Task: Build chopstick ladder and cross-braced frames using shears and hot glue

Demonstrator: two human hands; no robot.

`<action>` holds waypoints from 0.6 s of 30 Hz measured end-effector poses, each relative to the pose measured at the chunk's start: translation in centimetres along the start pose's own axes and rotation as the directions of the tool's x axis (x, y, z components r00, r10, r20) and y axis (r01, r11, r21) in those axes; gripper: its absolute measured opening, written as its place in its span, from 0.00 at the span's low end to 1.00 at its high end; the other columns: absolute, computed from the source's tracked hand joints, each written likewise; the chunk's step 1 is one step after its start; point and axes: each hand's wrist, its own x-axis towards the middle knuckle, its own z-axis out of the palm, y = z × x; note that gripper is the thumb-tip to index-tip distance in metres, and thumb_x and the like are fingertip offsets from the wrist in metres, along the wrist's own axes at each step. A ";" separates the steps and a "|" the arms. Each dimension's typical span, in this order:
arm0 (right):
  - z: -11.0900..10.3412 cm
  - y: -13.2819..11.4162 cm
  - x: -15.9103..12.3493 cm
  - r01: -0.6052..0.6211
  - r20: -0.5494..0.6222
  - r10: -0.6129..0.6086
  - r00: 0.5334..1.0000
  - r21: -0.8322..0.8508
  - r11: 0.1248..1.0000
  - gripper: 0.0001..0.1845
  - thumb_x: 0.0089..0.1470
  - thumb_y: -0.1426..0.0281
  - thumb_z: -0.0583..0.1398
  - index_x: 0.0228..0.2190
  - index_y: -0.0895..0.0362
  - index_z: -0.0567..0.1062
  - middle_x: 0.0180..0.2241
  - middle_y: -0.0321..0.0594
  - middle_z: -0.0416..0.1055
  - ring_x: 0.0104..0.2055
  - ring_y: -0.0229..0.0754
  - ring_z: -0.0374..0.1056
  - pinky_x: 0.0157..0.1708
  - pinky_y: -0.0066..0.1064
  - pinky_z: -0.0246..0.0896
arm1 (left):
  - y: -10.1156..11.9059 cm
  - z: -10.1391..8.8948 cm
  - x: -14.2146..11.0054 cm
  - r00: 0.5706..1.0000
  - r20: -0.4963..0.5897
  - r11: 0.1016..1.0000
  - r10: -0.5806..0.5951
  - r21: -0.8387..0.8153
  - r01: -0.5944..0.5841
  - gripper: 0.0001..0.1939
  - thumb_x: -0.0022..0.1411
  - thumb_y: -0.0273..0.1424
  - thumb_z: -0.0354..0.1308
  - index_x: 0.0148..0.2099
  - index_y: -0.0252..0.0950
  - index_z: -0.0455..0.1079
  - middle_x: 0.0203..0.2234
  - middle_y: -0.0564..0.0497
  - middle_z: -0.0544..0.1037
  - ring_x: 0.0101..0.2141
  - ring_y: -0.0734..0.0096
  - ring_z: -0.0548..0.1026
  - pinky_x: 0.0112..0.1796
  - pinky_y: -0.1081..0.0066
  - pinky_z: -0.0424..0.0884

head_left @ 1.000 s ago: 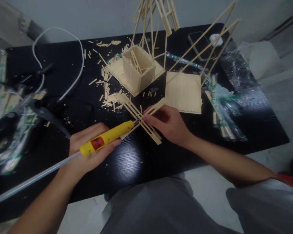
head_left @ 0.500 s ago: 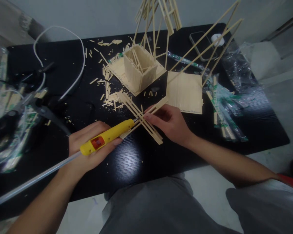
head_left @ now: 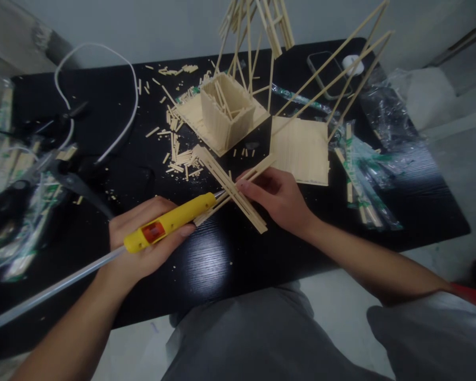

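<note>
A yellow pen-style hot glue gun (head_left: pixel 174 219) lies in my left hand (head_left: pixel 140 243), whose fingers are closed around it. A long translucent glue stick (head_left: pixel 55 290) juts from its rear end. Its metal tip meets the crossing of an X-shaped frame of thin wooden sticks (head_left: pixel 248 205); whether they touch I cannot tell. My right hand (head_left: pixel 280 198) pinches that frame near its middle, thumb on top, other fingers partly hidden beneath. Just beyond stands a square wooden-stick box (head_left: pixel 228 121) on a flat stick base (head_left: pixel 190 114).
Right of the box is a flat stick panel (head_left: pixel 301 151) with tall sticks slanting up. Short cut pieces (head_left: pixel 178 159) litter the black table (head_left: pixel 150 286). Pliers (head_left: pixel 81 188), a white cable (head_left: pixel 133 111) and wrapped sticks (head_left: pixel 24 259) lie left; more wrapped sticks (head_left: pixel 367 185) and a phone (head_left: pixel 325 74) lie right.
The glue gun has drawn back slightly to the left with my left hand. The X-shaped frame has shifted a little right and tilted in my right hand.
</note>
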 end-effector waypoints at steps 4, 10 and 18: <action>0.0 0.1 0.0 0.002 0.026 -0.002 1.000 0.013 1.000 0.21 0.47 0.53 0.79 0.33 0.54 0.83 0.34 0.37 0.84 0.39 0.45 0.82 0.43 0.37 0.82 | 0.1 0.0 0.0 1.000 -0.005 1.000 -0.023 0.006 0.023 0.06 0.69 0.36 0.68 0.39 0.42 0.76 0.31 0.52 0.81 0.28 0.68 0.79 0.27 0.65 0.75; -0.1 -0.1 0.0 -0.016 0.047 0.015 0.999 0.010 1.000 0.22 0.45 0.51 0.79 0.33 0.54 0.83 0.34 0.36 0.84 0.37 0.43 0.81 0.41 0.35 0.81 | 0.1 -0.1 0.2 0.999 -0.035 0.999 -0.036 -0.024 0.035 0.07 0.66 0.38 0.71 0.37 0.43 0.78 0.29 0.53 0.83 0.27 0.66 0.82 0.27 0.65 0.77; -0.4 -0.6 0.0 -0.111 0.163 0.097 0.982 0.084 0.990 0.21 0.46 0.54 0.80 0.31 0.55 0.83 0.30 0.35 0.82 0.31 0.39 0.77 0.31 0.28 0.76 | -0.4 -0.8 0.1 0.996 -0.002 0.995 -0.086 -0.057 0.085 0.08 0.68 0.38 0.69 0.38 0.41 0.80 0.30 0.54 0.86 0.28 0.68 0.84 0.26 0.70 0.80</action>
